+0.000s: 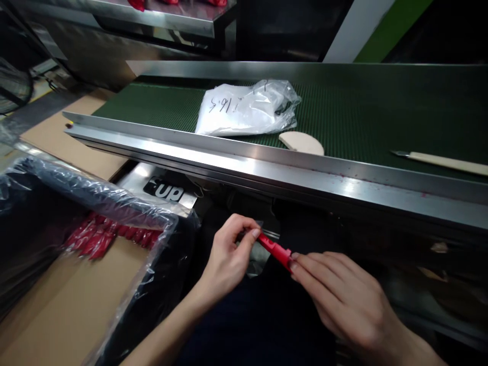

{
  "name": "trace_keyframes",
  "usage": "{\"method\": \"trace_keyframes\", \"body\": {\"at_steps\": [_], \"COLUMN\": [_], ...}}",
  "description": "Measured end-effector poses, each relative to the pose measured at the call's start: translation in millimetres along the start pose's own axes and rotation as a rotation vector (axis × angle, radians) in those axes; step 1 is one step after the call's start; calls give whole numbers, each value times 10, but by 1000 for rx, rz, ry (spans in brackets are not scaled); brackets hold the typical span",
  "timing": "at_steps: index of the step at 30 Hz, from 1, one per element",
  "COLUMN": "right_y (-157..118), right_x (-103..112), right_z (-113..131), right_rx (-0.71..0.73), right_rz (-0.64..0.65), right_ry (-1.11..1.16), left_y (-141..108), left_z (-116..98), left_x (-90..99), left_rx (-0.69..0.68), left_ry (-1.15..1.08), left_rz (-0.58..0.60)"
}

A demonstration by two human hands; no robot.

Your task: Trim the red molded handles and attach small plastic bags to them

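A slim red plastic part with small holes or dimples along it is stretched between my two hands, above my lap and in front of the conveyor's near edge. My left hand pinches its far-left end between thumb and fingers. At the other end, my right hand grips it with the fingertips, which cover that end. Something clear, like a plastic bag, lies beneath the red part. What exactly the red part is, I cannot tell.
A green ribbed conveyor belt with metal rails runs across ahead. On it lie a marked plastic bag, a pale half-round piece and a wood-handled knife. At left, a plastic-lined box holds bagged red parts and cardboard.
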State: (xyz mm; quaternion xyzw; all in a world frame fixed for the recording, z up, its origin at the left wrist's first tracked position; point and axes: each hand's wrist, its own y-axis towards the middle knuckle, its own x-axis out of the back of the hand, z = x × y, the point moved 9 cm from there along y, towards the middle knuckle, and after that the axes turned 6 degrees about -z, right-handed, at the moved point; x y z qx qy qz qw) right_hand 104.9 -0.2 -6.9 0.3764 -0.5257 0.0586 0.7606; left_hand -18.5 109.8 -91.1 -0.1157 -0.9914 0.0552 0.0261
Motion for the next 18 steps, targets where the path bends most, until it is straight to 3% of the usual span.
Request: {"method": "trace_keyframes", "body": {"at_steps": [4, 6, 8, 14, 16, 18], "right_y": [83, 81, 104, 100, 121, 138], "right_x": [122, 105, 2, -376, -458, -498], "right_z": [-152, -196, -188, -231, -249, -278], "right_rx": [-279, -378, -350, -118, -81, -97], "right_rz": [-309, -383, -326, 83, 113, 54], "right_ry": [-25, 14, 103, 290, 326, 340], "left_y": [-230, -333, -383, -351, -369, -419], "left_z": [-50, -72, -106, -225, -312, -437], "left_x": [-92, -166, -182, -19, -49, -80], "left_rx": [-103, -137, -175, -254, -340, -493], "left_ry": [7, -4, -11, 101, 171, 258], "left_rz": [-61, -54, -53, -81, -30, 25]}}
